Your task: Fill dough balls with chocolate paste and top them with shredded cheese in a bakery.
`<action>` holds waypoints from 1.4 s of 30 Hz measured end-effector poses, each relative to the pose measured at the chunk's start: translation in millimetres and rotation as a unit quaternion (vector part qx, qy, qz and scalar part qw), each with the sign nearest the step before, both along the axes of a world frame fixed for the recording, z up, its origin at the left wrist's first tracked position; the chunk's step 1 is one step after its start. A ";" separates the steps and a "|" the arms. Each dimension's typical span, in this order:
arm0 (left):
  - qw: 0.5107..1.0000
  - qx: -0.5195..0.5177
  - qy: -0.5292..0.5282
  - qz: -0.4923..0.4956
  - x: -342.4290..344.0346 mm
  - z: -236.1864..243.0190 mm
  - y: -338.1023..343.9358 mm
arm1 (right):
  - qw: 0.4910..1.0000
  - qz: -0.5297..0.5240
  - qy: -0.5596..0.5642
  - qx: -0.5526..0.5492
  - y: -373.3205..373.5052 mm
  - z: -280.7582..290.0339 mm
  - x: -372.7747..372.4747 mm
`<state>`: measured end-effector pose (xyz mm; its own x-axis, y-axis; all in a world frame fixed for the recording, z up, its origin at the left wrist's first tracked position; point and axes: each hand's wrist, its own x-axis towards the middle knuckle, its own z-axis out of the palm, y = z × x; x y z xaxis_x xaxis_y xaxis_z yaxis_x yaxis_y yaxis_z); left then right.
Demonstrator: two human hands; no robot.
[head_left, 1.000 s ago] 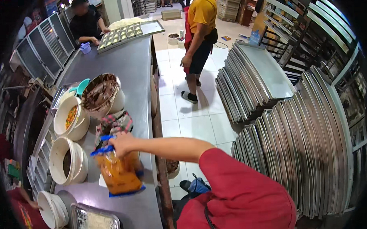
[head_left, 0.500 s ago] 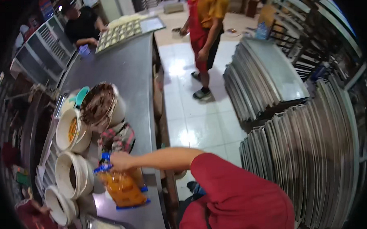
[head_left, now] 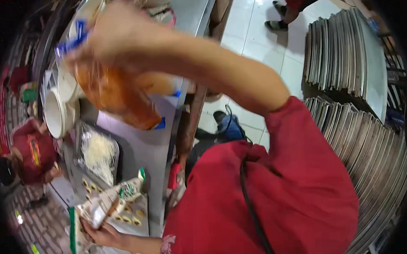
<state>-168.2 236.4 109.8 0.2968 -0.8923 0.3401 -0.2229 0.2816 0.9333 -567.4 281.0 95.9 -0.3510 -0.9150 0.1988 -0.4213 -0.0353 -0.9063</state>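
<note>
Right hand (head_left: 115, 36) is up, clenched around the upper, blue-trimmed end of the orange bag (head_left: 115, 94). Motion blur, so can't tell exact finger placement. Bag slants down over the metal table (head_left: 148, 147); can't tell from here if its lower end touches.

Left hand (head_left: 102, 236) is low, grasping a white packet (head_left: 92, 207) with green ends, over a pale tray (head_left: 144, 221) of small rounds.

My read on the step: handling bagged stock, one per hand. No pour visible.

Next move calls for a steady right wrist, since the contents look loose and the grip is at one end. Also keep the packet from dragging over the rounds.

Further out: tray of white shreds (head_left: 118, 159) between the two bags, white buckets (head_left: 55, 114) beyond it, co-worker in dark red (head_left: 31, 144) across the table, stacked sheet trays (head_left: 344, 55) on the far side of the aisle.
</note>
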 end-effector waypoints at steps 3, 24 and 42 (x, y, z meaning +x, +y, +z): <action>0.994 -0.009 0.059 -0.090 -7.1 12.9 5.7 | 0.990 -0.008 -0.111 -0.088 84.3 -17.9 -21.5; 0.881 -0.052 -0.117 -0.455 14.0 -66.2 13.4 | 0.731 -0.571 -0.306 -0.216 343.2 -145.2 113.3; 0.530 0.389 -0.401 -0.637 -88.1 -501.9 165.6 | 0.763 -0.561 -0.272 0.172 417.6 -406.6 141.3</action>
<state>-256.2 402.0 -392.1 -0.6774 -0.1565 -0.7188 -0.7284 0.2799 0.6254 -426.1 698.6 -310.7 -0.8963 0.0570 -0.4397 0.4303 0.3508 -0.8317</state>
